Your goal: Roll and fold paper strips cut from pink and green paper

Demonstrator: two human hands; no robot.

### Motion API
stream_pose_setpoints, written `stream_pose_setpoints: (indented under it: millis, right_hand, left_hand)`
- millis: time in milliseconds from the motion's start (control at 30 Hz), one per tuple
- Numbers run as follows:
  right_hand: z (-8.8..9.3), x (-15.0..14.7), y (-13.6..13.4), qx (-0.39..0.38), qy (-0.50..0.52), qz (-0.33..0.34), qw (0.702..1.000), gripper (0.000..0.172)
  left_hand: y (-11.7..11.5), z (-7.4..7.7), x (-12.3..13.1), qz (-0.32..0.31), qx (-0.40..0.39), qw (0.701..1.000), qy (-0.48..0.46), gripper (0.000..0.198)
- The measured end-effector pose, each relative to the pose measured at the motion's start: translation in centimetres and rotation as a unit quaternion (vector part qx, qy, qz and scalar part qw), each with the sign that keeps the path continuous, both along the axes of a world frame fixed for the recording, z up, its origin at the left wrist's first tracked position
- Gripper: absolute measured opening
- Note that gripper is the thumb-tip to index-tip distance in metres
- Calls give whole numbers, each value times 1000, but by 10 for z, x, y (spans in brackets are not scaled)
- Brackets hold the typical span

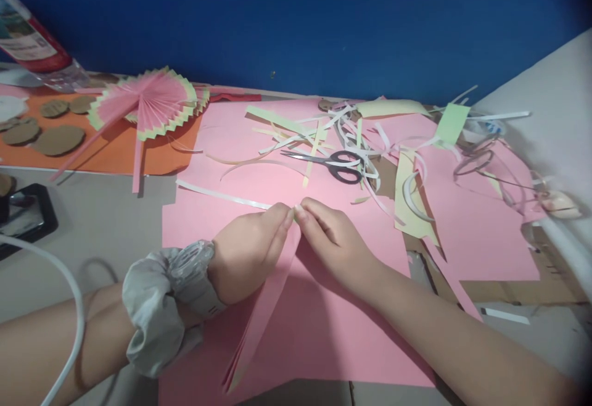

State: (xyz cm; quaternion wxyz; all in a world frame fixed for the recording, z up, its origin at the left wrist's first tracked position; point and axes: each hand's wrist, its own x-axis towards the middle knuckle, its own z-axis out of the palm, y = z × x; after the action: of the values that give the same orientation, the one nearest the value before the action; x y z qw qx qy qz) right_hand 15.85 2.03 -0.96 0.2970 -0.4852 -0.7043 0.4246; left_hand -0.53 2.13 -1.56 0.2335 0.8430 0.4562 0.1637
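Both hands meet at the middle of the view, over pink paper sheets [351,326]. My left hand [252,248] is closed with its fingertips pinched on the upper end of a folded pink paper strip [272,301], which slants down toward the lower left. My right hand [335,239] pinches the same end, its thumb and finger touching the left fingertips. A small green bit shows between the fingertips. One narrow white strip [222,195] reaches leftward from beside my left hand. Scissors [345,165] with dark handles lie beyond the hands.
Pink and green pleated paper fans [148,100] rest on an orange sheet [180,147] at the left, near cardboard discs [59,140]. A bottle [34,42] leans behind. Paper scraps [365,134] lie behind the scissors. A white cable [76,307] curves over my left forearm.
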Motion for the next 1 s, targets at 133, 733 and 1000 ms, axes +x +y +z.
stream_pose_setpoints:
  millis: [133,733,1000]
  right_hand:
    - [0,-1,0,-15,2,-11,1000,33]
    - [2,2,5,-43,20,16,999,33]
    - [0,4,4,-33,80,24,996,32]
  left_hand:
    - [0,-1,-2,-20,21,999,35,20]
    - [-1,0,-1,-23,-12,1000,13,18]
    - [-2,4,1,-10,-85,992,-95,22]
